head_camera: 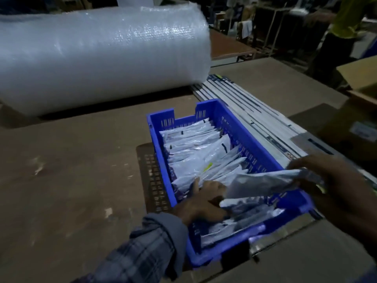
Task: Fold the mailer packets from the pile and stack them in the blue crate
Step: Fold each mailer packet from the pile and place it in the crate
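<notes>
On the brown tabletop [71, 180]: blue crate [240, 127] sits right of centre, long axis running away from the viewer and a little to the left.
Crate contents: row of folded mailer packets [195, 148], white-grey, standing on edge and leaning, packed from the far end toward the near end; one shows a small yellow-green mark.
Left hand [201, 203]: inside the crate near its near-left wall, fingers spread and fairly straight, pressing against the nearest packets in the row; nothing gripped. Plaid sleeve [146, 248] with a grey cuff runs to the lower edge.
Right hand [334, 188]: over the crate's near-right rim, fingers and thumb curled round one end of a folded packet [263, 183], clasping it.
Held packet: lies roughly level across the crate's near part, its free end reaching toward the left hand, above the packets already lying there; motion-blurred.
Pile: flat mailers [251, 111], overlapped like shingles, lie on the table just behind and right of the crate, touching its right wall.
Bubble wrap roll [98, 58]: large, lying on its side across the far left of the table.
Cardboard box [359, 78]: at the right edge, partly out of frame.
Light: dim; background shelving blurred, not readable.
</notes>
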Demonstrator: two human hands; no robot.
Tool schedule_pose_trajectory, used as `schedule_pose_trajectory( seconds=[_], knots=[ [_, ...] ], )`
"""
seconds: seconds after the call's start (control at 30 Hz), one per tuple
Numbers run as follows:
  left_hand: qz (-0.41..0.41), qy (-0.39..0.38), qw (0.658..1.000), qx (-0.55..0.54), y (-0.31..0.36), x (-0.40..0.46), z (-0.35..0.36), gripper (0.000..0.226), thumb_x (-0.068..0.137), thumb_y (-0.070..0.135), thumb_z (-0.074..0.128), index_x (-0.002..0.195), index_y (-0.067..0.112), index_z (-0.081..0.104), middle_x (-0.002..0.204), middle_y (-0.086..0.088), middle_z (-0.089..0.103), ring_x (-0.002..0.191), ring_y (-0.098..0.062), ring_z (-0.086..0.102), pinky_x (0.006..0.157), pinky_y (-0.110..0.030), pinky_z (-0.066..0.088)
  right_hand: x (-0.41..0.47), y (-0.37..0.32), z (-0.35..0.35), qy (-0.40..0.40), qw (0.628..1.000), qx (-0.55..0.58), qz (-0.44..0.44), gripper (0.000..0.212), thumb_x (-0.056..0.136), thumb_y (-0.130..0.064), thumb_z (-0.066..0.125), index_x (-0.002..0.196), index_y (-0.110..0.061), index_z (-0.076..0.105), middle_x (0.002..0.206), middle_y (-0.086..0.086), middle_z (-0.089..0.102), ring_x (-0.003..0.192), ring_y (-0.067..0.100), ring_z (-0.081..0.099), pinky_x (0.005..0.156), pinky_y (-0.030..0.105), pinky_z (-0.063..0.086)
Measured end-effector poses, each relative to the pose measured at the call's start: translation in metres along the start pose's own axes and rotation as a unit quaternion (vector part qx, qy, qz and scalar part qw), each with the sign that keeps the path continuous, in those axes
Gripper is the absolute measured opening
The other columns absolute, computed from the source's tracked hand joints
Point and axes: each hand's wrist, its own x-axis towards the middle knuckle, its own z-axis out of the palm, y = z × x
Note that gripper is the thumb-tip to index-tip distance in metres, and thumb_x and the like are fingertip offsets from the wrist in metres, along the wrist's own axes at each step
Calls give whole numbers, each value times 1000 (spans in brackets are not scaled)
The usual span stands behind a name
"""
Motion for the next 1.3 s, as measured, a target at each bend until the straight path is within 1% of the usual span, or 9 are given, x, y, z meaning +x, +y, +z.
schedule_pose_trajectory(
  seconds=[0.13, 0.3, 0.4, 0.5, 0.57, 0.67, 0.73, 0.87, 1.3],
  knots=[
    [10, -43, 994, 99, -2, 11, 25, 119, 82, 58, 81, 168, 32, 3, 175, -10, -3, 160, -25, -17, 112, -70, -30, 0, 48, 10, -50, 997, 56, 14, 41, 87, -26, 78, 114, -53, 64, 106, -26, 66, 94, 7, 68, 74, 32, 57],
    [-14, 7, 982, 189, 2, 16, 34, 123, 80, 56, 79, 168, 21, 0, 170, -15, 15, 160, -35, -9, 102, -75, -38, 9, 8, -6, -22, 996, 88, 23, 41, 82, -20, 81, 114, -40, 65, 105, -13, 69, 89, 13, 65, 69, 35, 56],
    [2, 53, 969, 240, 11, 12, 31, 105, 77, 72, 67, 160, 24, 28, 157, -8, 42, 153, -36, 25, 107, -81, -26, 15, 4, -8, -35, 995, 90, 10, 47, 80, -15, 84, 111, -43, 63, 101, -22, 66, 88, 8, 63, 69, 31, 52],
    [-121, 24, 974, 192, -56, 62, 77, 51, 95, 76, 37, 121, 41, 63, 124, 36, 61, 131, 10, 42, 117, -71, -18, 20, -6, -13, -78, 993, 82, -34, 48, 74, -10, 88, 102, -43, 69, 96, -27, 67, 89, 2, 62, 69, 28, 49],
    [-227, 194, 932, 205, -86, 102, 112, 59, 104, 73, 9, 130, 61, 60, 117, 57, 51, 119, 32, 32, 124, -63, -18, 22, -19, -14, -96, 991, 72, -56, 50, 71, -6, 91, 99, -43, 73, 94, -28, 68, 86, 2, 63, 70, 31, 51],
    [-119, 101, 973, 169, -52, 61, 69, 27, 103, 46, 49, 120, 51, 69, 116, 22, 68, 116, -8, 51, 127, -68, -8, 22, -38, -2, -174, 979, 29, -106, 38, 72, -12, 87, 94, -41, 77, 91, -25, 68, 83, 3, 64, 67, 22, 48],
    [-72, 89, 938, 328, -13, 33, 38, 45, 97, 49, 57, 135, 24, 62, 123, -4, 58, 120, -28, 51, 119, -77, -12, 23, -44, 17, -259, 957, -52, -120, 31, 71, -22, 77, 93, -43, 77, 90, -19, 69, 85, 5, 65, 65, 21, 50],
    [-97, 82, 917, 378, 1, 26, 23, 76, 90, 62, 64, 149, 18, 45, 136, -8, 48, 134, -33, 43, 110, -75, -32, 33, -42, 58, -362, 921, -124, -74, 29, 72, -28, 67, 96, -38, 80, 90, -5, 75, 87, 12, 70, 73, 29, 56],
    [-73, 91, 910, 399, 8, 23, 19, 95, 81, 82, 56, 152, 19, 47, 138, -9, 50, 139, -33, 42, 116, -75, -21, 46, -40, 140, -389, 882, -257, -61, 21, 90, -15, 66, 108, -13, 76, 110, 12, 74, 104, 29, 71, 90, 36, 57]
  ],
)
